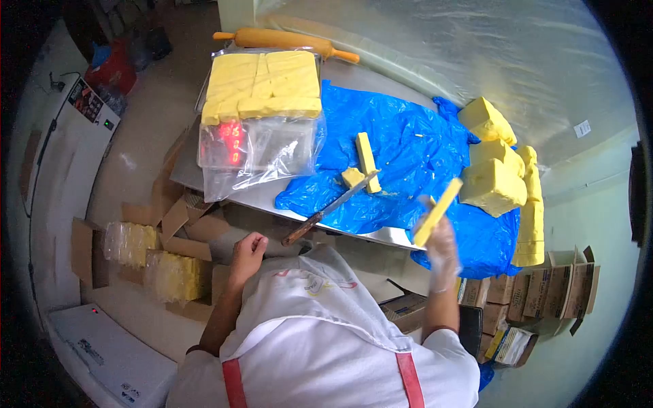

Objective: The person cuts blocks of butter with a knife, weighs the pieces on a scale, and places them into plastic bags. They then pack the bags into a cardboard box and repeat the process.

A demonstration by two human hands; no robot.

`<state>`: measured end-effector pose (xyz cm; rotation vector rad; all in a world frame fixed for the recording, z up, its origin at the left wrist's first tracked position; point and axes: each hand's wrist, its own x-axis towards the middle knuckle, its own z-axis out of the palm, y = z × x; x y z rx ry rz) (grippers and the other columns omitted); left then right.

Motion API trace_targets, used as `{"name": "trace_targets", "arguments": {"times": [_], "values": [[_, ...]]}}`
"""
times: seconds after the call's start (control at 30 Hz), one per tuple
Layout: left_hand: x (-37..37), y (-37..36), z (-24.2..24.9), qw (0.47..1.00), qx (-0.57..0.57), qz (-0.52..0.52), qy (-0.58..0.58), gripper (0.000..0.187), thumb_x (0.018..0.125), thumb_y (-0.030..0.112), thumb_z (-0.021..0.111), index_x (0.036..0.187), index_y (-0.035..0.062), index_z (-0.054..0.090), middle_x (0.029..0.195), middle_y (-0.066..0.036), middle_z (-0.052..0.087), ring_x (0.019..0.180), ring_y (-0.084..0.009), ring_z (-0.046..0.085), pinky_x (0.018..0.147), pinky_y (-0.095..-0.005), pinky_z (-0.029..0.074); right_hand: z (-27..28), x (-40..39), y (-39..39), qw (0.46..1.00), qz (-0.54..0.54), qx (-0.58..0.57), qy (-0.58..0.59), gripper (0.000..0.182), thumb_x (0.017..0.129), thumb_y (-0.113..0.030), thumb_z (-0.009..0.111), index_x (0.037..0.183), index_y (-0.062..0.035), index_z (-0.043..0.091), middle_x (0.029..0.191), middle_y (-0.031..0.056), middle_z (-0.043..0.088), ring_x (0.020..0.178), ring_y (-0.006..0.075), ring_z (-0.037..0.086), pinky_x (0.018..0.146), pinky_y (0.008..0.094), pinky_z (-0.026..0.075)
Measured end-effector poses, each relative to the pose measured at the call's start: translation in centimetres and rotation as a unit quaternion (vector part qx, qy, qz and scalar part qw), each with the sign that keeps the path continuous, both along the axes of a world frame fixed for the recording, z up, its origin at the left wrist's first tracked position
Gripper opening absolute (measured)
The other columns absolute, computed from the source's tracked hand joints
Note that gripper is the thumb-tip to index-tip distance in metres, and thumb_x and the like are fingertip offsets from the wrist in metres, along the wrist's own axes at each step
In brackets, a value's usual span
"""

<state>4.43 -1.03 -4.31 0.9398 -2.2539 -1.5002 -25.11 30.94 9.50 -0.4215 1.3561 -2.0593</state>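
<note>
My right hand (441, 241), in a clear plastic glove, grips a long yellow stick of butter (439, 212) over the right part of the blue plastic sheet (398, 122). My left hand (249, 255) is bare and curled into a fist by the apron, below the table's front edge, with nothing visible in it. A wooden-handled knife (333, 205) lies nearest to it, its blade on the sheet and its handle over the edge. Beside the blade tip rest another butter stick (366, 162) and a small butter piece (353, 177).
On the left, a plastic-covered scale (221, 148) with a red display carries butter slabs (265, 78). Behind it is a rolling pin (286, 41). Large butter blocks (493, 187) stand at the right end. Open cartons (183, 248) and stacked boxes (537, 292) sit on the floor.
</note>
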Motion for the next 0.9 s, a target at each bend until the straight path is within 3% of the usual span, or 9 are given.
{"name": "trace_targets", "arguments": {"times": [0.1,0.23,0.3,0.37,0.43,0.6,0.8,0.83,0.9], "values": [[-0.5,-0.2,1.0,1.0,-0.021,0.001,0.016,0.015,0.09,0.017,0.063,0.088,0.0018,0.062,0.067,-0.008,0.061,0.057,-0.0155,0.057,0.056,-0.032,0.046,-5.3,3.7,-2.3,0.99,-0.046,-0.075,-0.114,0.084,0.074,-0.015,0.082,0.141,0.0001,0.033,0.102,0.0065,0.058,0.092,0.0169,0.059,0.078,0.0318,0.051],[-0.2,-1.2,6.2,0.995,-0.058,0.059,0.064,0.012,0.088,0.013,0.067,0.088,0.0028,0.062,0.066,-0.007,0.061,0.056,-0.0161,0.058,0.055,-0.0332,0.046,-3.6,5.6,-3.9,0.995,-0.081,-0.005,-0.049,0.077,0.078,-0.018,0.076,0.141,-0.0016,0.035,0.107,0.0084,0.057,0.098,0.0201,0.059,0.086,0.0351,0.05],[-0.2,-2.2,8.5,0.973,-0.175,0.076,0.126,0.013,0.084,0.012,0.07,0.094,0.0071,0.063,0.073,-0.007,0.061,0.063,-0.0196,0.058,0.061,-0.0337,0.047,-2.0,6.3,-4.6,0.983,-0.172,0.037,-0.054,0.061,0.087,-0.015,0.068,0.139,-0.0012,0.04,0.109,0.0088,0.058,0.092,0.0192,0.059,0.082,0.0334,0.05],[-0.8,-3.0,12.5,0.93,-0.314,0.088,0.168,0.021,0.082,0.014,0.073,0.1,0.0102,0.063,0.085,-0.007,0.062,0.074,-0.022,0.059,0.069,-0.0347,0.047,-3.4,6.4,-5.3,0.944,-0.301,0.134,-0.01,0.065,0.089,-0.009,0.064,0.146,-0.0031,0.033,0.118,0.0082,0.058,0.094,0.0169,0.059,0.081,0.0316,0.05],[-2.0,-4.2,15.2,0.884,-0.439,0.076,0.138,0.032,0.078,0.016,0.076,0.108,0.014,0.063,0.094,-0.007,0.059,0.084,-0.0235,0.056,0.077,-0.0368,0.044,-0.3,7.5,-6.4,0.959,-0.248,0.134,0.029,0.073,0.088,0.008,0.056,0.151,-0.0109,0.027,0.132,0.0064,0.05,0.102,0.0149,0.057,0.086,0.027,0.048],[-4.1,-7.7,18.7,0.832,-0.554,-0.037,0.009,0.046,0.072,0.019,0.076,0.117,0.0197,0.064,0.092,-0.004,0.051,0.085,-0.0222,0.05,0.078,-0.0388,0.036,0.2,10.5,-8.3,0.992,-0.055,0.109,-0.011,0.076,0.083,0.006,0.06,0.15,-0.0069,0.029,0.13,0.008,0.053,0.099,0.0139,0.057,0.079,0.0264,0.052],[-5.4,-12.3,18.4,0.826,-0.508,-0.227,0.085,0.028,0.073,0.01,0.067,0.1,0.0129,0.069,0.077,-0.002,0.055,0.076,-0.0189,0.057,0.071,-0.0353,0.04,-1.7,16.9,-18.2,0.982,0.055,-0.016,-0.182,0.072,0.087,-0.011,0.066,0.149,-0.0064,0.029,0.124,0.0123,0.054,0.099,0.0197,0.062,0.07,0.0304,0.057],[-5.7,-12.8,18.2,0.828,-0.49,-0.248,0.111,0.026,0.073,0.01,0.066,0.099,0.012,0.069,0.075,-0.003,0.056,0.074,-0.0191,0.059,0.07,-0.0347,0.042,-1.1,17.6,-20.4,0.987,0.023,0.021,-0.16,0.075,0.084,-0.014,0.068,0.147,-0.0022,0.029,0.118,0.0139,0.056,0.08,0.0213,0.064,0.064,0.0317,0.056],[-6.2,-13.4,18.1,0.83,-0.472,-0.259,0.148,0.025,0.075,0.011,0.065,0.099,0.0113,0.068,0.072,-0.003,0.058,0.07,-0.0199,0.062,0.066,-0.0347,0.045,-1.4,18.6,-23.9,0.988,-0.021,0.003,-0.154,0.071,0.086,-0.011,0.066,0.147,-0.0031,0.03,0.12,0.0134,0.055,0.087,0.0212,0.063,0.069,0.0318,0.056]]}}
